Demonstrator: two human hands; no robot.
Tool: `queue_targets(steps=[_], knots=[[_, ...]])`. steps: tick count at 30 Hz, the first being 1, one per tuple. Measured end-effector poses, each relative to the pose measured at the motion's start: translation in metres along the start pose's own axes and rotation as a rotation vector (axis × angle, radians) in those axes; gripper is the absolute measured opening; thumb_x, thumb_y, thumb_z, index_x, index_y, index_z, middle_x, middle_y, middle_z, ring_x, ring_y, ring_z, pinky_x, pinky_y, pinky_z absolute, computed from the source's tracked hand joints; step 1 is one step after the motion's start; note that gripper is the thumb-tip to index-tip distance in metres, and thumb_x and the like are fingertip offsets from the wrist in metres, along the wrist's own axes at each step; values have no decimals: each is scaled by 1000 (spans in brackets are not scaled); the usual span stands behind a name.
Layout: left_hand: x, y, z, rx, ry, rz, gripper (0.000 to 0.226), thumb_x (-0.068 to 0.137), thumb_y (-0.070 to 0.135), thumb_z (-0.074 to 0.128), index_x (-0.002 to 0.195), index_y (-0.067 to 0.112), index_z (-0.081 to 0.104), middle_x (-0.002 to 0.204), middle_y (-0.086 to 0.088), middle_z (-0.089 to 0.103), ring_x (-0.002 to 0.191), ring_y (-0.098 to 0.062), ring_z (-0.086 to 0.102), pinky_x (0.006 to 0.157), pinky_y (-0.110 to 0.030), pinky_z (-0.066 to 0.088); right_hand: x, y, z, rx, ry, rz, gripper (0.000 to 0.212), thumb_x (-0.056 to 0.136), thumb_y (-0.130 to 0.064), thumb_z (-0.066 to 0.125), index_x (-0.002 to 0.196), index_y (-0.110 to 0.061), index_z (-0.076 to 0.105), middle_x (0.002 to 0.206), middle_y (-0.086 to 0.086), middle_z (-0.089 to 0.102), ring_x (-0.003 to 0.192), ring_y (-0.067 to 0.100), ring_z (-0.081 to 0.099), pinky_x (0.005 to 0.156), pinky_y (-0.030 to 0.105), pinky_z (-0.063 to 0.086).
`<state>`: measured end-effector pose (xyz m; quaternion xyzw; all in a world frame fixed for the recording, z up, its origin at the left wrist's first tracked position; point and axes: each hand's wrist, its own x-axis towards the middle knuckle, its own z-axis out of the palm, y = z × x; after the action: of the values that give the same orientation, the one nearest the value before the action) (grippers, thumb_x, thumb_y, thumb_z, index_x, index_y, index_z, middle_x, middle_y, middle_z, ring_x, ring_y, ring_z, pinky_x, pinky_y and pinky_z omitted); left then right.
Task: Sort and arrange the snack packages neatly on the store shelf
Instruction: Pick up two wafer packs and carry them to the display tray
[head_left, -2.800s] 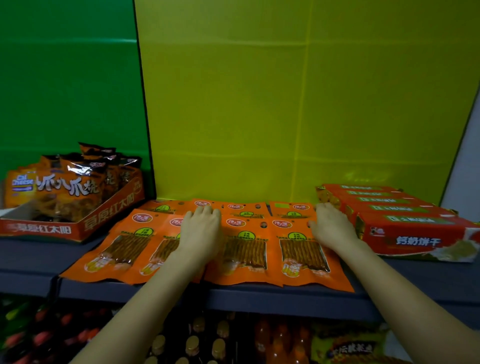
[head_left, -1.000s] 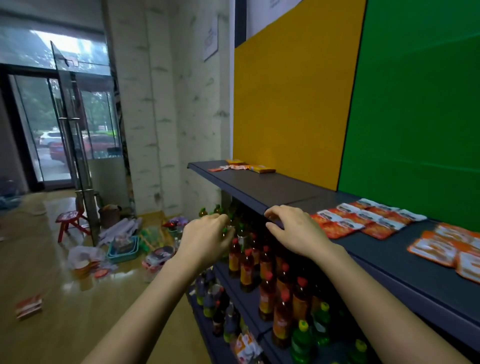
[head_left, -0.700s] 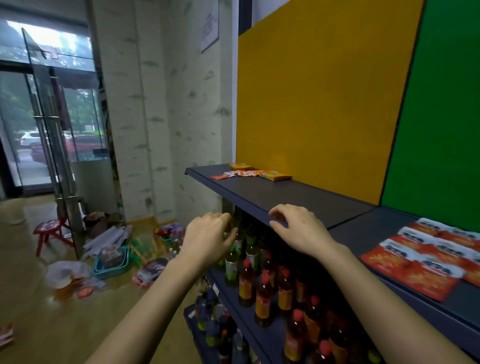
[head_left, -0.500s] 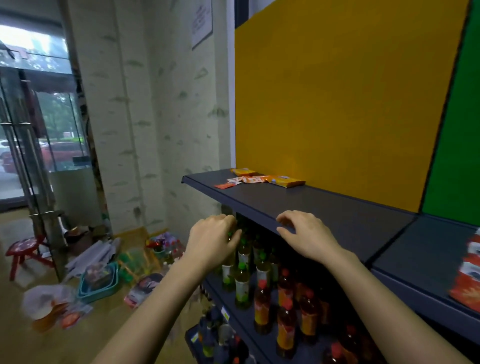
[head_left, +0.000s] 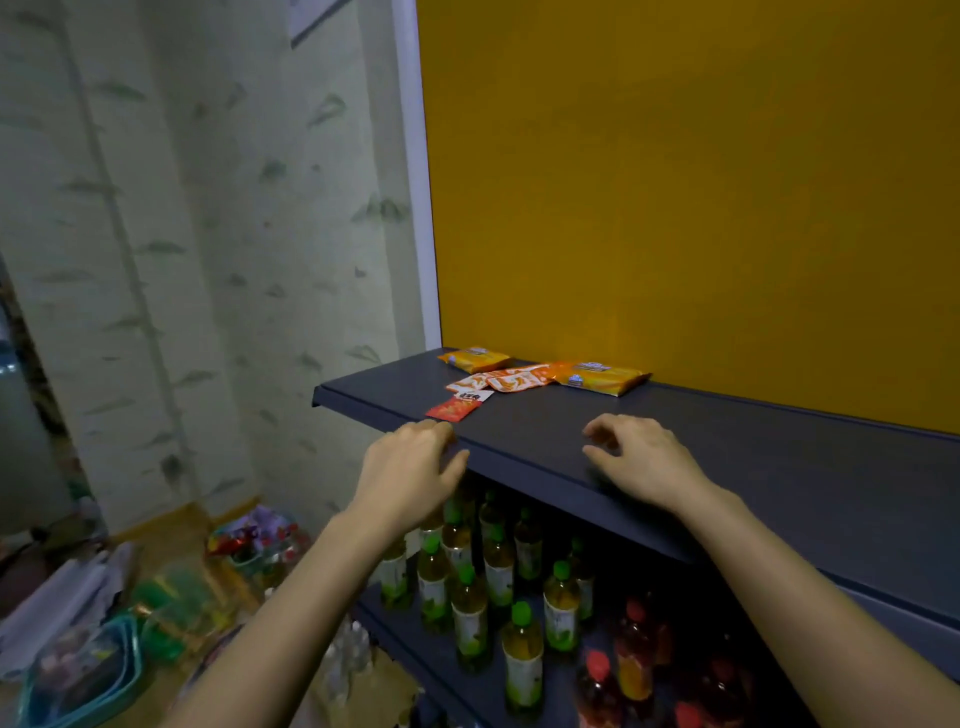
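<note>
Both hands, left (head_left: 410, 470) and right (head_left: 641, 460), hover empty and half-curled. The small red-and-white foil snack sachet (head_left: 458, 406) at 12 o'clock looks light, limp, slippery; pinch its edge.

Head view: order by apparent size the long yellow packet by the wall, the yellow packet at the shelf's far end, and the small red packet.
1. Long yellow packet
2. Far-end yellow packet
3. Small red packet, though it lies nearest, so 2 and 3 are unsure.

On the shelf (head_left: 727, 457), toward its far left end: five packets (head_left: 511, 379) clustered against the back panel (head_left: 701, 182) — one packet (head_left: 457, 406) lying nearer the front edge. Both hands near that edge, left hand (head_left: 410, 473) at the lip, right hand (head_left: 641, 460) further in. Bottles (head_left: 498, 587) below on the lower shelf (head_left: 415, 634).
</note>
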<state>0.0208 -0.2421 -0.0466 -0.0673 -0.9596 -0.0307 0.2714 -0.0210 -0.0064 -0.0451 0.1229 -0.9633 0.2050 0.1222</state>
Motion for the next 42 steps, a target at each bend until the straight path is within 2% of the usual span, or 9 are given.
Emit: queue_targets(steps=[5,8,15,21,26,31,35,37,42], knots=[[76,-37,37,27,20,76,32,93,41,42,108,19,59,110,0,63,107,-23,57,79,-34,44,74,14,18,-54,59,138,30,91,-37,52,117,-24,59,121,2,62,113,25,56,91,38,48],[124,-58,57,-6,-9,111,35,93,42,43,118,19,53,118,0,60,113,-23,55,82,-34,43,120,27,19,-74,114,276,30,91,-37,51,112,-17,61,119,11,63,110,33,56,85,38,46],[210,-110,116,-67,-35,81,40,93,43,44,123,18,49,124,-1,56,117,-22,51,86,-36,44,190,49,34,4,171,642,63,94,-49,40,118,7,56,128,26,53,117,39,50,91,38,43],[269,-142,161,-40,-94,102,44,95,42,41,127,14,46,129,-5,50,121,-23,46,90,-36,42,228,52,45,151,165,854,83,79,-69,51,125,0,53,133,19,53,119,36,51,91,37,43],[309,-171,190,-108,-152,81,48,95,45,40,126,9,45,131,-10,49,120,-25,46,90,-36,43,248,44,55,85,177,991,89,65,-75,60,121,-6,54,129,15,55,115,32,54,82,33,44],[343,-187,213,-174,-277,13,68,88,64,35,120,6,49,127,-15,55,116,-29,51,94,-40,40,264,36,59,156,159,1045,88,69,-61,68,129,-1,48,133,18,51,118,32,51,89,36,45],[363,-186,224,-416,-483,-86,96,75,78,42,138,6,35,142,-15,43,127,-32,44,101,-42,39,270,30,62,305,179,1075,89,68,-48,76,133,2,41,138,20,45,123,34,47,98,41,44],[371,-182,226,-520,-564,-116,105,71,79,47,144,7,27,148,-15,37,131,-33,40,104,-44,37,271,25,62,366,208,1094,90,68,-42,78,136,2,37,141,21,43,125,35,44,100,43,42],[388,-178,232,-648,-596,-130,105,62,65,71,138,6,31,142,-15,42,126,-31,44,102,-45,42,265,17,61,500,327,1104,86,71,-29,79,137,3,35,142,21,41,127,35,43,97,41,41]])
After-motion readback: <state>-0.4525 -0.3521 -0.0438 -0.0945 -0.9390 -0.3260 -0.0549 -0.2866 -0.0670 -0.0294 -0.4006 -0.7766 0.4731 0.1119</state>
